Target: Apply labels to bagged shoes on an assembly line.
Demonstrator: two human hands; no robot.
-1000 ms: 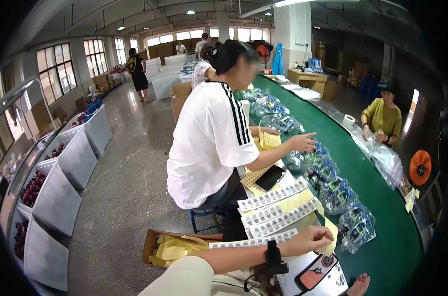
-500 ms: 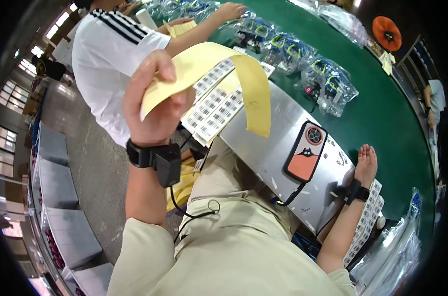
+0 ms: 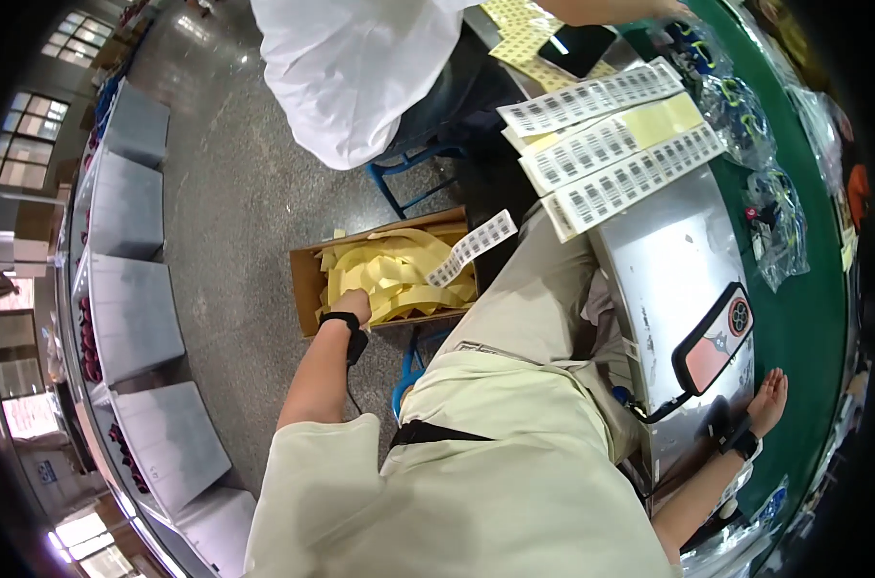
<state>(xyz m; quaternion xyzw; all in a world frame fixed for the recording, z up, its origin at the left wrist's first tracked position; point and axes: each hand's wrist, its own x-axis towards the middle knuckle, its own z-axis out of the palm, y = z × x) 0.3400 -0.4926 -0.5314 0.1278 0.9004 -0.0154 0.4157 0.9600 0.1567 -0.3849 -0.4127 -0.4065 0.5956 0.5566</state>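
My left hand [image 3: 352,305] is down at the near left edge of a cardboard box [image 3: 307,289] on the floor side. Its fingers look curled; whether they hold any paper is hidden. Crumpled yellow backing paper strips [image 3: 391,275] fill the box, and a white strip of barcode labels [image 3: 471,249] lies across its right side. My right hand [image 3: 769,403] rests on the green table [image 3: 813,356] with fingers stretched out, holding nothing. Between my arms, a phone in a black and pink case [image 3: 715,342] stands on a holder above a metal plate [image 3: 673,260].
Several barcode label sheets [image 3: 611,144] lie beyond my thigh. A co-worker in a white shirt [image 3: 351,67] sits ahead, near a dark phone [image 3: 577,50]. Bagged goods [image 3: 779,222] lie on the table. A blue stool frame [image 3: 408,183] and grey bins [image 3: 134,303] stand to the left.
My left hand has dropped from chest height, where it held a yellow strip, to the box. The view has swung left. My right hand stays on the table.
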